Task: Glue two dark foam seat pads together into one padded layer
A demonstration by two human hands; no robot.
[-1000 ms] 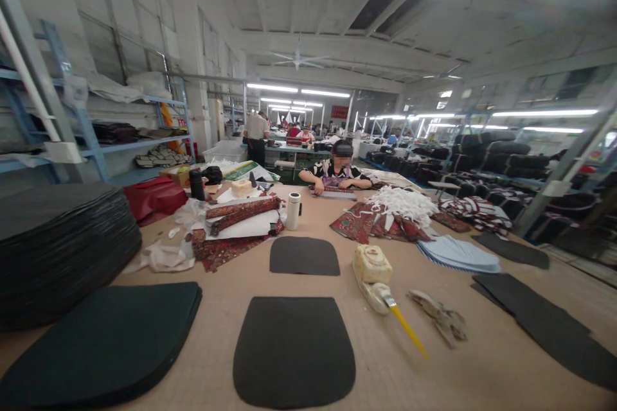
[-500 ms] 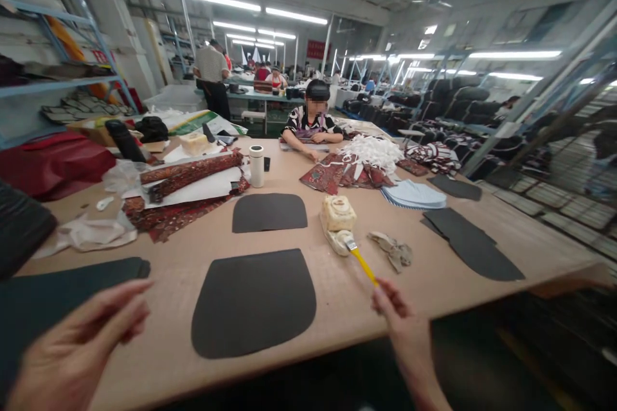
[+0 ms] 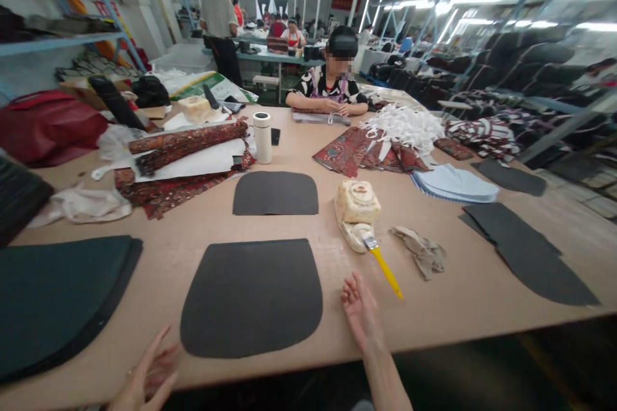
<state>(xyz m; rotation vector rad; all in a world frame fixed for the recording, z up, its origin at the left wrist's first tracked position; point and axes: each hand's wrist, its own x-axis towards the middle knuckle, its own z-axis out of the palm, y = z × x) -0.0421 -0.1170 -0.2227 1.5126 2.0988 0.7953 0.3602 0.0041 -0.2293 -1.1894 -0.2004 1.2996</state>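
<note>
A dark grey rounded panel (image 3: 253, 298) lies flat on the brown-covered table (image 3: 159, 263) between my hands. My left hand (image 3: 153, 369) hovers by the near edge, left of that panel, fingers apart and holding nothing. To the panel's right is my right hand (image 3: 359, 308), palm partly up, fingers loosely curled but apart, with nothing in it. The yellow-handled brush (image 3: 388, 275) rests with its bristles in the cream-coated glue container (image 3: 357, 204), just beyond my right hand. A smaller dark grey panel (image 3: 276, 194) lies farther back.
A stack of dark panels (image 3: 58, 302) fills the left side. A crumpled cloth (image 3: 423, 250) and more dark pieces (image 3: 530, 257) lie right. Behind are a white flask (image 3: 262, 138), patterned rolls (image 3: 193, 144), light-blue pieces (image 3: 456, 183) and a seated co-worker (image 3: 332, 77).
My right hand has let go of the brush, which now leans in the glue container, and moved left. My left hand has shifted right and down. The view has tilted down.
</note>
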